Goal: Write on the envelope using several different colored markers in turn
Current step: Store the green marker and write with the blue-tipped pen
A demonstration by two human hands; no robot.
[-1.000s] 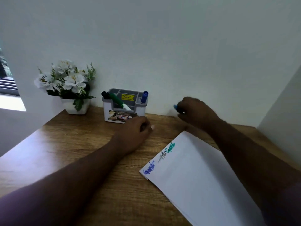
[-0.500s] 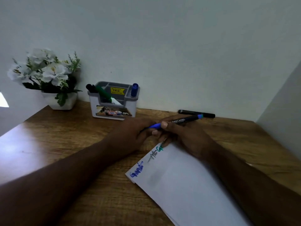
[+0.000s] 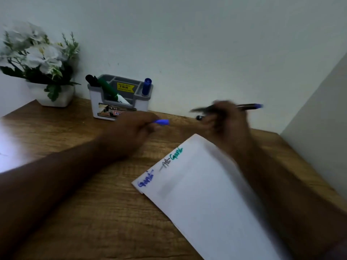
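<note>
Your right hand (image 3: pixel 225 119) fingers pinch the light, slim black blue-tipped marker (image 3: pixel 249 106), seemingly mid-barrel; left hand (image 3: pixel 131 132) holds its blue cap (image 3: pixel 162 122). The flimsy white paper envelope (image 3: pixel 206 194) lies flat on the wooden counter (image 3: pixel 84 212); steady it

Four markers (image 3: pixel 247 106), one envelope (image 3: pixel 206 194), one organizer (image 3: pixel 97 109), one flowerpot (image 3: pixel 56 98).

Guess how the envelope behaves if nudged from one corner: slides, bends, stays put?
The envelope is thin, flat paper lying on the smooth wooden desk, so it would probably slide or pivot readily. Neither hand presses on it now, so little seems to hold it. If lifted by one corner, it would likely droop rather than stay stiff.
</note>
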